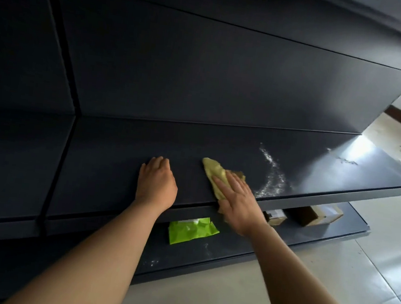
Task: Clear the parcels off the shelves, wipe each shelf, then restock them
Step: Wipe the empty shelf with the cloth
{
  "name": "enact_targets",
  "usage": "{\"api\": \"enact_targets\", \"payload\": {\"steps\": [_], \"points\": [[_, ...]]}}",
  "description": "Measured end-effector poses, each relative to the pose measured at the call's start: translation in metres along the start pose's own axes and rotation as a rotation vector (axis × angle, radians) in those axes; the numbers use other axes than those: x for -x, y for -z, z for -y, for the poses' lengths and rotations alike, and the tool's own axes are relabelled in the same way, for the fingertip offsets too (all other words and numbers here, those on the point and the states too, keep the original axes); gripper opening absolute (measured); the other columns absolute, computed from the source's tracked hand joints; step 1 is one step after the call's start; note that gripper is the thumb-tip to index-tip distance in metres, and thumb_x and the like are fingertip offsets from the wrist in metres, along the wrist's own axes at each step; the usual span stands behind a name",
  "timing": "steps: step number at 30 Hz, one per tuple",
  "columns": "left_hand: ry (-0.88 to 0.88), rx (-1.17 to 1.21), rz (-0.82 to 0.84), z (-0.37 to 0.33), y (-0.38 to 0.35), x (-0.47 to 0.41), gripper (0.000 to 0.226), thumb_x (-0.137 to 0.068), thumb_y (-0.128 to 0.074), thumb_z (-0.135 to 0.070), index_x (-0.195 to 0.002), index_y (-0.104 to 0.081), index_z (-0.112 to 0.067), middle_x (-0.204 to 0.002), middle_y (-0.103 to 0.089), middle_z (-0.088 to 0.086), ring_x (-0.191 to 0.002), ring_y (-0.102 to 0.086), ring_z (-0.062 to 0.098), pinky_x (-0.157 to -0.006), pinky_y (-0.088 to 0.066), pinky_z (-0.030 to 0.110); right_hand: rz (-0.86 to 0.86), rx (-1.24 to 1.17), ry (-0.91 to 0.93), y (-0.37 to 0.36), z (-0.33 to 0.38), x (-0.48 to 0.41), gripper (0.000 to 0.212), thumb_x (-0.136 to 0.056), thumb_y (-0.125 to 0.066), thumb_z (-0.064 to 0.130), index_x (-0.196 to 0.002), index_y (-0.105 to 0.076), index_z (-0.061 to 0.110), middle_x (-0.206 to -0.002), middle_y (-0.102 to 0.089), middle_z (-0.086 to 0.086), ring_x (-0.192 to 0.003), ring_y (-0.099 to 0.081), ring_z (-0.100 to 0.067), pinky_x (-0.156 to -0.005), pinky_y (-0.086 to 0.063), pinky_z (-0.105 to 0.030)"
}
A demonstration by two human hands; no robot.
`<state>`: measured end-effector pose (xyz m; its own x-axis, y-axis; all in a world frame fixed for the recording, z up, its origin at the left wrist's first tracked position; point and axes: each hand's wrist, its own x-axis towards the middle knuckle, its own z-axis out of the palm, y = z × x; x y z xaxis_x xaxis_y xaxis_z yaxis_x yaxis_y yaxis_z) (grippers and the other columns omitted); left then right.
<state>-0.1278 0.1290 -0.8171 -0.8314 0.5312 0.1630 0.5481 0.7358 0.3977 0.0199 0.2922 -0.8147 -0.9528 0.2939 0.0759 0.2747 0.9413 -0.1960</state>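
The right hand (pixel 236 201) lies flat on a yellow cloth (pixel 213 170), its fingers (pixel 226 182) straight and spread, pressing the cloth down on the dark shelf (pixel 343 174) rather than gripping it; the cloth's far end sticks out beyond the fingertips toward the back panel, its near end reaches the shelf's front edge under the palm, and a small part shows past the fingers on the right. The left hand (pixel 157 184) rests on the same shelf, just left of the cloth and apart from it; its fingers bend loosely down onto the surface and hold nothing. A streak of white dust (pixel 273 176) runs across the shelf to the right of the cloth, near it but not under it. On the lower shelf (pixel 233 246) a green packet (pixel 191 230) lies flat below the two hands; further right a small cardboard parcel (pixel 275 215) and a larger brown parcel (pixel 315 214) sit side by side, partly hidden by the upper shelf's edge. Pale floor tiles (pixel 331 269) spread out to the right.
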Motion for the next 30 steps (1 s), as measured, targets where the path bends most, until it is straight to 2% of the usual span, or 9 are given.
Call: {"api": "enact_targets", "payload": {"steps": [4, 8, 13, 16, 19, 22, 26, 28, 30], "points": [[0.019, -0.001, -0.055, 0.001, -0.009, -0.002, 0.041, -0.1, -0.034, -0.022, -0.137, -0.044, -0.006, -0.147, -0.038, 0.008, -0.137, -0.032, 0.023, -0.116, -0.019, 0.038, 0.011, 0.025, -0.185, 0.018, -0.065, 0.002, 0.055, -0.101, -0.038, 0.024, -0.152, -0.021, 0.032, -0.162, -0.009, -0.007, -0.149, -0.004, -0.02, -0.119, 0.0, -0.029], [0.042, -0.053, -0.081, 0.001, -0.014, 0.002, 0.042, -0.1, -0.037, -0.029, -0.137, -0.045, -0.01, -0.147, -0.039, 0.006, -0.136, -0.034, 0.022, -0.116, -0.02, 0.037, 0.023, 0.041, -0.211, 0.013, -0.063, -0.007, 0.053, -0.101, -0.035, 0.028, -0.153, -0.023, 0.028, -0.162, -0.007, -0.01, -0.149, -0.003, -0.024, -0.119, 0.001, -0.033], [0.125, -0.118, -0.109, -0.014, -0.015, -0.006, 0.033, -0.097, -0.041, -0.027, -0.124, -0.054, -0.014, -0.13, -0.051, 0.005, -0.117, -0.049, 0.025, -0.106, -0.033, 0.04, 0.071, 0.053, 0.003, 0.009, -0.031, -0.041, 0.056, -0.099, -0.036, 0.033, -0.153, -0.023, 0.027, -0.162, -0.008, -0.013, -0.149, -0.003, -0.024, -0.12, 0.001, -0.033], [0.182, -0.166, -0.135, -0.025, -0.017, -0.012, 0.03, -0.097, -0.04, -0.029, -0.121, -0.055, -0.018, -0.123, -0.052, 0.004, -0.111, -0.05, 0.024, -0.103, -0.036, 0.041, 0.124, 0.05, 0.121, 0.003, -0.008, -0.08, 0.058, -0.099, -0.033, 0.039, -0.154, -0.016, 0.03, -0.162, -0.004, -0.009, -0.149, 0.0, -0.022, -0.119, 0.004, -0.034], [0.184, -0.192, -0.179, -0.025, -0.021, -0.013, 0.031, -0.096, -0.041, -0.029, -0.121, -0.056, -0.02, -0.121, -0.052, 0.004, -0.108, -0.051, 0.023, -0.101, -0.039, 0.04, 0.172, 0.074, 0.159, 0.002, -0.012, -0.114, 0.061, -0.098, -0.033, 0.043, -0.154, -0.012, 0.03, -0.162, -0.001, -0.007, -0.149, 0.0, -0.023, -0.118, 0.004, -0.033], [0.171, -0.19, -0.203, -0.021, -0.024, -0.013, 0.032, -0.096, -0.042, -0.029, -0.122, -0.057, -0.02, -0.121, -0.053, 0.003, -0.106, -0.052, 0.022, -0.097, -0.041, 0.038, 0.196, 0.05, 0.068, 0.007, -0.042, -0.132, 0.061, -0.099, -0.033, 0.042, -0.154, -0.012, 0.027, -0.162, -0.001, -0.01, -0.148, -0.006, -0.028, -0.119, -0.004, -0.035], [0.181, -0.202, -0.206, -0.021, -0.027, -0.013, 0.033, -0.096, -0.042, -0.028, -0.123, -0.057, -0.02, -0.122, -0.053, 0.001, -0.106, -0.051, 0.022, -0.095, -0.041, 0.037, 0.089, 0.021, -0.185, 0.019, -0.093, -0.135, 0.049, -0.096, -0.037, 0.037, -0.143, -0.031, 0.029, -0.146, -0.018, -0.016, -0.135, -0.024, -0.039, -0.115, -0.018, -0.044], [0.185, -0.202, -0.212, -0.022, -0.027, -0.013, 0.032, -0.095, -0.043, -0.027, -0.123, -0.058, -0.02, -0.122, -0.053, 0.001, -0.106, -0.051, 0.023, -0.095, -0.041, 0.037, 0.062, 0.103, -0.219, 0.02, -0.094, -0.138, 0.049, -0.095, -0.038, 0.032, -0.142, -0.032, 0.024, -0.138, -0.027, -0.018, -0.13, -0.029, -0.04, -0.113, -0.02, -0.048], [0.187, -0.207, -0.213, -0.023, -0.027, -0.013, 0.032, -0.095, -0.044, -0.026, -0.123, -0.058, -0.02, -0.122, -0.053, 0.001, -0.106, -0.051, 0.023, -0.095, -0.042, 0.037, 0.055, 0.143, -0.151, 0.016, -0.074, -0.144, 0.056, -0.093, -0.041, 0.027, -0.148, -0.028, 0.022, -0.138, -0.032, -0.018, -0.129, -0.033, -0.041, -0.113, -0.022, -0.046]]}}
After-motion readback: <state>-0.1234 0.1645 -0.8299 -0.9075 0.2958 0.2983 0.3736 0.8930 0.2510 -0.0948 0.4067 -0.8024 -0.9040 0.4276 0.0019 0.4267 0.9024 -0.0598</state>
